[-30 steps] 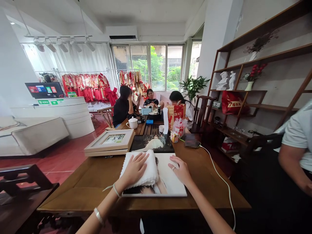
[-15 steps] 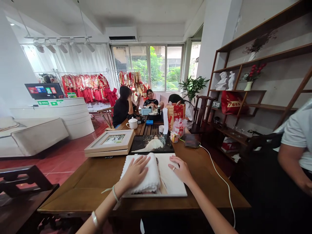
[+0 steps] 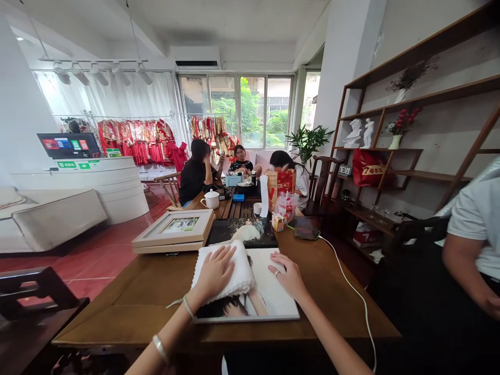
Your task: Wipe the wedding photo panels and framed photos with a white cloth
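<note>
A flat photo panel with a pale background and a dark-haired figure lies on the wooden table in front of me. My left hand rests flat, fingers stretched out, on a folded white cloth that covers the panel's upper left part. On the panel's right side, my right hand presses lightly with its fingers spread and nothing in them; a ring is on one finger. Just beyond the panel is a dark picture with a white gown in it, its near edge partly hidden by the cloth.
Stacked picture frames sit at the left. Farther back stand a lidded white mug, a paper bag and a small carton. A white cable runs down the right side. Several people are around the table and at right.
My left hand and the cloth have moved up and away from me across the panel, uncovering dark hair at its lower left. My right hand stays at the panel's right side.
</note>
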Motion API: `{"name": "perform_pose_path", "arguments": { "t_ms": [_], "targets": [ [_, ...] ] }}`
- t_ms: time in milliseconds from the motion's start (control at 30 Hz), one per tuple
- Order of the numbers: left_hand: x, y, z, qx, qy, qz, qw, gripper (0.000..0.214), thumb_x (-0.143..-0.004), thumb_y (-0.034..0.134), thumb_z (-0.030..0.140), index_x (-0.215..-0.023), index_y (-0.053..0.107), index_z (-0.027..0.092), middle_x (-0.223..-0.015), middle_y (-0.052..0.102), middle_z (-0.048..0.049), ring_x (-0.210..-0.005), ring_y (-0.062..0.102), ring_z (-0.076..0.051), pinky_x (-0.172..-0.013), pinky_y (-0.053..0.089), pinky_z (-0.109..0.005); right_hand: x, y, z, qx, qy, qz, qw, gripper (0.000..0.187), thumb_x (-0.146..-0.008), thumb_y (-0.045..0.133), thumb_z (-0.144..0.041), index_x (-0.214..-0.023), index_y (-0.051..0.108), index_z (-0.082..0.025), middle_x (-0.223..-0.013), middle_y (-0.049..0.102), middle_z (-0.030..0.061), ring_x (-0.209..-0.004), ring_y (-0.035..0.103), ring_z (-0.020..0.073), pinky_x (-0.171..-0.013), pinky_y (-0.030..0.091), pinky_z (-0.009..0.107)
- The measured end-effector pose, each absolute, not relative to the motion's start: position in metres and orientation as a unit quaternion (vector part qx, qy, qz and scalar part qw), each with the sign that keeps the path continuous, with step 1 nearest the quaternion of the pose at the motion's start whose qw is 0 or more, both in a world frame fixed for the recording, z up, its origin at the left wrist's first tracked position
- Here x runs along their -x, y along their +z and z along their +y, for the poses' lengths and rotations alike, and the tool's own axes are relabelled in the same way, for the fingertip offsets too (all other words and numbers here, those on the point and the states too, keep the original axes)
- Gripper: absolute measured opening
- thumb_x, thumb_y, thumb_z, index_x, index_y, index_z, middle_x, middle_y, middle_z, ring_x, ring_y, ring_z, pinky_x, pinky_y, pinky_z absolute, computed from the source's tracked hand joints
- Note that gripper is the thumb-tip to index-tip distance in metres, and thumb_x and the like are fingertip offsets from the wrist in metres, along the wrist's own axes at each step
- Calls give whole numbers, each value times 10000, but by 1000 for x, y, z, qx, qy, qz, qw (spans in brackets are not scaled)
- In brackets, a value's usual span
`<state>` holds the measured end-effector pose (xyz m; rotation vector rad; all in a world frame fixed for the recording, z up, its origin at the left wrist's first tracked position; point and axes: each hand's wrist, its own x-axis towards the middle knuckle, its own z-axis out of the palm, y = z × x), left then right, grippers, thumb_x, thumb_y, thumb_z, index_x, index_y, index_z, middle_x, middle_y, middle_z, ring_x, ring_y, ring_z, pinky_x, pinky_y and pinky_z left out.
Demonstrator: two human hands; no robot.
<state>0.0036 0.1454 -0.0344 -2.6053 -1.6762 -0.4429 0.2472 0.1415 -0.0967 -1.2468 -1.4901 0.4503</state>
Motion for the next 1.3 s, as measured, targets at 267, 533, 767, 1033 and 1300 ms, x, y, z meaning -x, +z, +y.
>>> {"name": "perform_pose_path", "arguments": {
  "t_ms": [267,533,767,1033,1300],
  "targets": [
    [8,-43,70,861,-140,-488,-11,502,-931,331,315,-1430,280,318,-1462,362,-4,-1352,301,-269,-1087,249,-555,-248,-99,142,520,193,-634,539,216,-708,652,-214,-910,724,-187,-1096,693,108,-1094,613,240,-1006,439,422],
    [-5,-34,103,857,-114,-502,-28,493,-920,346,297,-1413,326,303,-1465,359,-15,-1353,302,-256,-1095,228,-540,-253,-99,143,507,210,-648,528,210,-725,654,-265,-906,723,-184,-1112,685,116,-1125,594,255,-1003,438,426],
    [-7,-32,161,859,-109,-499,-22,487,-927,332,316,-1407,346,234,-1462,366,-61,-1357,292,-249,-1097,209,-522,-252,-100,143,500,205,-652,531,193,-727,655,-277,-881,720,-179,-1100,687,119,-1114,600,249,-999,440,416],
    [-20,-28,159,844,-119,-522,-11,487,-915,345,276,-1399,362,225,-1450,386,-79,-1346,308,-267,-1079,235,-539,-250,-100,144,516,197,-639,536,215,-716,664,-266,-907,724,-187,-1103,689,117,-1105,606,252,-999,443,428],
    [-37,-36,93,877,-145,-456,-40,513,-906,371,291,-1416,320,293,-1466,362,-41,-1348,297,-275,-1082,227,-560,-249,-98,143,516,191,-638,539,225,-717,666,-280,-909,733,-185,-1096,692,125,-1089,615,258,-990,451,432]
  ]
}}
